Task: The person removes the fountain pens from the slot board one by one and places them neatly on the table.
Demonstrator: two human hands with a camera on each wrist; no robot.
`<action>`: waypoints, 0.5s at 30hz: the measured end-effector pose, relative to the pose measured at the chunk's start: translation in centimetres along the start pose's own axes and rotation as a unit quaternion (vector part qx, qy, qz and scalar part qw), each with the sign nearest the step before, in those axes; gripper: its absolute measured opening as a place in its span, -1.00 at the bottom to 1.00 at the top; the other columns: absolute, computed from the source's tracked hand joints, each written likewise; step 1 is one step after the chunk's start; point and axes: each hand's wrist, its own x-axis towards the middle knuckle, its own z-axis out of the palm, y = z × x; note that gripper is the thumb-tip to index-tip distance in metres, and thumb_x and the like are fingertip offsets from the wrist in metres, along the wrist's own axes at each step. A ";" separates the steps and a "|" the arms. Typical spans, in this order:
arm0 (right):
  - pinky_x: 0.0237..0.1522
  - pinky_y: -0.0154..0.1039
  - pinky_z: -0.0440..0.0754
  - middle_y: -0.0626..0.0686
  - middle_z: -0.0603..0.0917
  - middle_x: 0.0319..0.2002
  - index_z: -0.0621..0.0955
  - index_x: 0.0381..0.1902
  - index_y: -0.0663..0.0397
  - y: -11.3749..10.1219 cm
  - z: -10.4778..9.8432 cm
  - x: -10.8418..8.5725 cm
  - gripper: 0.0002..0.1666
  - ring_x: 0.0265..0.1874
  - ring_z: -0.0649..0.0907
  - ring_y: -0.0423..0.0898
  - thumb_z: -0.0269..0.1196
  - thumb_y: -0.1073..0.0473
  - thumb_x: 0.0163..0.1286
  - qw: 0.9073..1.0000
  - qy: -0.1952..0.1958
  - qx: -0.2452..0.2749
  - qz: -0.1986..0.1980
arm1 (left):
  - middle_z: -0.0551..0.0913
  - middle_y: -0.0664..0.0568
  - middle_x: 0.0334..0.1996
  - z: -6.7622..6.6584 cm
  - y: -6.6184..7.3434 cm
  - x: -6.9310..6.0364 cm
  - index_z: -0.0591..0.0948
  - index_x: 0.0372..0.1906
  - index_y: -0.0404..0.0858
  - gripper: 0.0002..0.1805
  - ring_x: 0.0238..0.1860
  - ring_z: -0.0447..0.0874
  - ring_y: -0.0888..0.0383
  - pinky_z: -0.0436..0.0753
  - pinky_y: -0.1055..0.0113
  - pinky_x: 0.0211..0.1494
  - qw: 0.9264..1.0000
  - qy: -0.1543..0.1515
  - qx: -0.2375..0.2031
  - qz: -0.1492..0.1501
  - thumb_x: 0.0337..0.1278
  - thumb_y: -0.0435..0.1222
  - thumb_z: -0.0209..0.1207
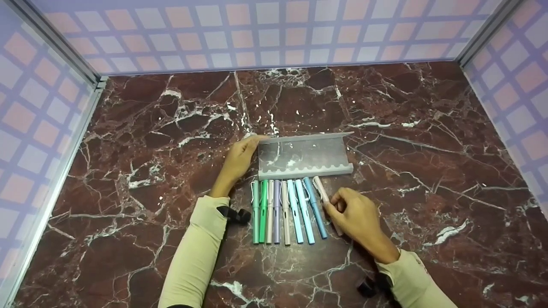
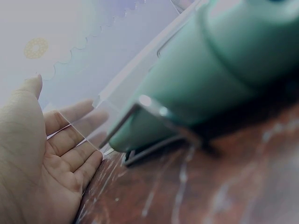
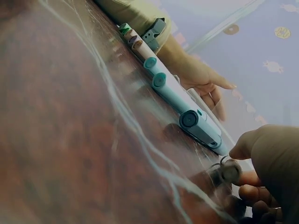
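Note:
A clear plastic pen case (image 1: 306, 171) with a scalloped inner edge lies open on the marbled table. My left hand (image 1: 239, 158) is at its left end, fingers extended against the clear wall; the left wrist view shows these fingers (image 2: 70, 140) through the plastic, thumb raised. Below the case, several capped pens with clips lie side by side, from a teal pen (image 1: 256, 214) and a green pen (image 1: 263, 214) to light blue pens (image 1: 305, 214) and a blue pen (image 1: 316, 209). My right hand (image 1: 357, 214) pinches the pale pink pen (image 1: 321, 188) at the row's right end, partly hiding it.
The dark red marbled table (image 1: 428, 171) extends around the case and pens. Checkered panels (image 1: 274, 34) stand along its back and sides, with metal rails at the corners. A dark wrist camera (image 1: 235, 214) sits just left of the pens.

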 end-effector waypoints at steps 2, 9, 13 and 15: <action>-0.53 -0.21 0.45 -0.14 0.51 -0.58 0.59 -0.48 -0.04 0.0 0.0 0.0 -0.74 -0.62 0.45 -0.19 0.47 0.03 0.15 1.000 0.002 -0.005 -0.013 | 0.70 -0.15 0.10 0.0 -0.1 0.0 0.66 0.13 -0.29 -0.60 0.09 0.64 -0.08 0.49 0.01 0.30 1.000 0.000 -0.004 0.011 0.60 -0.19 -0.12; -0.59 -0.30 0.38 -0.23 0.44 -0.55 0.61 -0.42 -0.13 0.1 0.1 -0.1 -0.74 -0.61 0.40 -0.26 0.46 -0.07 0.16 0.999 -0.007 -0.023 -0.034 | 0.71 -0.17 0.05 0.0 -0.4 0.1 0.67 0.11 -0.32 -0.61 0.03 0.66 -0.08 0.57 0.05 0.19 0.999 -0.004 -0.017 0.038 0.60 -0.26 -0.14; -0.58 -0.33 0.38 -0.24 0.44 -0.53 0.62 -0.37 -0.16 0.1 0.0 -0.1 -0.71 -0.59 0.39 -0.28 0.47 -0.13 0.16 0.998 -0.020 -0.025 -0.047 | 0.71 -0.16 0.05 0.0 -0.4 0.2 0.67 0.11 -0.32 -0.60 0.03 0.66 -0.06 0.56 0.08 0.21 0.999 -0.002 -0.017 0.038 0.60 -0.25 -0.13; -0.57 -0.34 0.38 -0.24 0.44 -0.53 0.63 -0.37 -0.17 0.0 0.0 -0.1 -0.70 -0.59 0.39 -0.28 0.47 -0.15 0.16 0.998 -0.022 -0.024 -0.052 | 0.71 -0.16 0.05 0.1 -0.4 0.1 0.67 0.12 -0.31 -0.60 0.05 0.65 -0.06 0.54 0.09 0.23 0.999 0.000 -0.017 0.035 0.60 -0.22 -0.13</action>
